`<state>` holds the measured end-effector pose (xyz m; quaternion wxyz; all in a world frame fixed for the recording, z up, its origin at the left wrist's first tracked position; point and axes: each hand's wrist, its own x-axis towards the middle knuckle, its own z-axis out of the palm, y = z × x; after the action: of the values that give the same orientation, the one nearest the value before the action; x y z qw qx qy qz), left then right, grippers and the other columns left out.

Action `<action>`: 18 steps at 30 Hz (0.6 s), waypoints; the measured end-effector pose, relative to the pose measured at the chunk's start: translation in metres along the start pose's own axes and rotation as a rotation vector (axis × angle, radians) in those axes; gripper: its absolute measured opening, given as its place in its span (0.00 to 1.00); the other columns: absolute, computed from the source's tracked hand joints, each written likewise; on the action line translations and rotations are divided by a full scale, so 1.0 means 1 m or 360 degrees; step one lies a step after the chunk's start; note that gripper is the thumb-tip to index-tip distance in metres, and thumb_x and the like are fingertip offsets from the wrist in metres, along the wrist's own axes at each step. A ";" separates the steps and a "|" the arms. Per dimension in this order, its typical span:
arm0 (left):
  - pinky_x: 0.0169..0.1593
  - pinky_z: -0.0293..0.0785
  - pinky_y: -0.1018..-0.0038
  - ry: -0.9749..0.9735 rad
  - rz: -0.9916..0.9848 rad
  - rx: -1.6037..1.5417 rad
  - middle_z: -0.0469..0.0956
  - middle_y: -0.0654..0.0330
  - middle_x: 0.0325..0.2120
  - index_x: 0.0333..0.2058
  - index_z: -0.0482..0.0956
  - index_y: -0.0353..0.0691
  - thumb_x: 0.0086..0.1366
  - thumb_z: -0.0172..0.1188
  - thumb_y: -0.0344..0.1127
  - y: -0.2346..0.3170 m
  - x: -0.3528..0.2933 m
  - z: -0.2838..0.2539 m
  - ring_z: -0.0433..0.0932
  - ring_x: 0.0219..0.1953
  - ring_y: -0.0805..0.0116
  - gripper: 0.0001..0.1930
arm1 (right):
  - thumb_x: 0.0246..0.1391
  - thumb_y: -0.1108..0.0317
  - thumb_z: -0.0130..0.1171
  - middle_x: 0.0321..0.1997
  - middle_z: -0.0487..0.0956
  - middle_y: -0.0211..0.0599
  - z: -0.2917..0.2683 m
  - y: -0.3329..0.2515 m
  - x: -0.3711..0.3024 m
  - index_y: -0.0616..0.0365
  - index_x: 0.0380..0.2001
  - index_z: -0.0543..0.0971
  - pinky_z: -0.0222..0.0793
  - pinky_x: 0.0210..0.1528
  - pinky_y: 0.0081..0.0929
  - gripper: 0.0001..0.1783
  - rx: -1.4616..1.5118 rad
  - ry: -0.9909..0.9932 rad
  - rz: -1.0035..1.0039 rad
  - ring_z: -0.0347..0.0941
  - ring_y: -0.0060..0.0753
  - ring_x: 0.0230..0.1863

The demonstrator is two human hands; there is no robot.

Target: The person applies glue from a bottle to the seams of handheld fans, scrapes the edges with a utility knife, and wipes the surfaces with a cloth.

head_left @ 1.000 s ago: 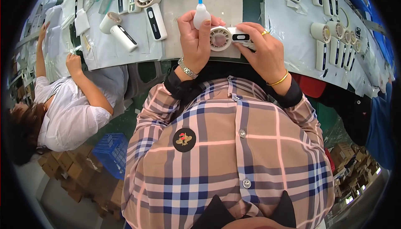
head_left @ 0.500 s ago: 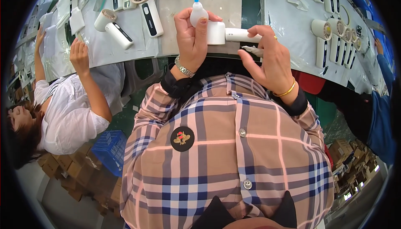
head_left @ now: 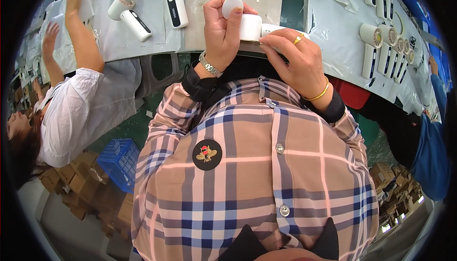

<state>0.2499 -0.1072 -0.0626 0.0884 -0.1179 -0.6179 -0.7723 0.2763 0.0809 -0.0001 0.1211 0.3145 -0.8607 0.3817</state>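
Note:
My left hand (head_left: 223, 35) is closed around a small white squeeze bottle (head_left: 232, 5) with a blue needle tip pointing up and away from me. That same hand also grips the round head of a white handheld fan (head_left: 250, 28), which lies sideways in front of my chest. The fan's handle runs to the right, under my right hand (head_left: 297, 56). My right thumb and fingertips are drawn together at the handle's near edge, by the joint with the head. Whether something tiny sits between those fingertips is hidden.
On the table (head_left: 166, 39) to the left stand more white fans (head_left: 135, 25); several others (head_left: 371, 47) line the right side. A co-worker in a white shirt (head_left: 90, 108) reaches in at left. Another person's blue sleeve (head_left: 431, 151) shows at right. A blue crate (head_left: 119, 163) sits below.
My right hand has moved left and its spread thumb and fingers have come together at the fan's joint. The left hand, bottle and fan shifted slightly up and right. The co-worker's arms moved farther over the table.

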 end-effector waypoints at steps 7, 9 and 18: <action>0.46 0.83 0.72 -0.0020 0.0017 0.0033 0.80 0.50 0.40 0.53 0.58 0.37 0.79 0.49 0.33 -0.001 0.000 0.001 0.83 0.43 0.67 0.12 | 0.48 0.76 0.73 0.35 0.84 0.35 0.002 0.003 0.000 0.57 0.38 0.85 0.78 0.35 0.28 0.12 -0.0064 0.0075 -0.0069 0.82 0.37 0.35; 0.46 0.83 0.71 -0.0030 0.0032 0.0047 0.79 0.50 0.40 0.53 0.57 0.37 0.79 0.49 0.33 -0.002 -0.001 0.002 0.83 0.43 0.67 0.12 | 0.48 0.76 0.73 0.34 0.84 0.34 0.002 0.004 -0.001 0.57 0.37 0.85 0.78 0.35 0.28 0.11 -0.0054 0.0078 -0.0086 0.82 0.37 0.34; 0.47 0.83 0.71 -0.0046 0.0056 0.0031 0.79 0.51 0.41 0.53 0.57 0.37 0.79 0.50 0.33 -0.002 -0.002 0.004 0.83 0.44 0.66 0.13 | 0.47 0.76 0.73 0.34 0.84 0.34 0.004 0.005 -0.003 0.56 0.36 0.85 0.77 0.34 0.28 0.11 -0.0057 0.0114 -0.0125 0.82 0.36 0.34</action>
<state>0.2512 -0.1024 -0.0641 0.0942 -0.1389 -0.6244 -0.7628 0.2756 0.0813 -0.0070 0.1723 0.3321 -0.8495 0.3720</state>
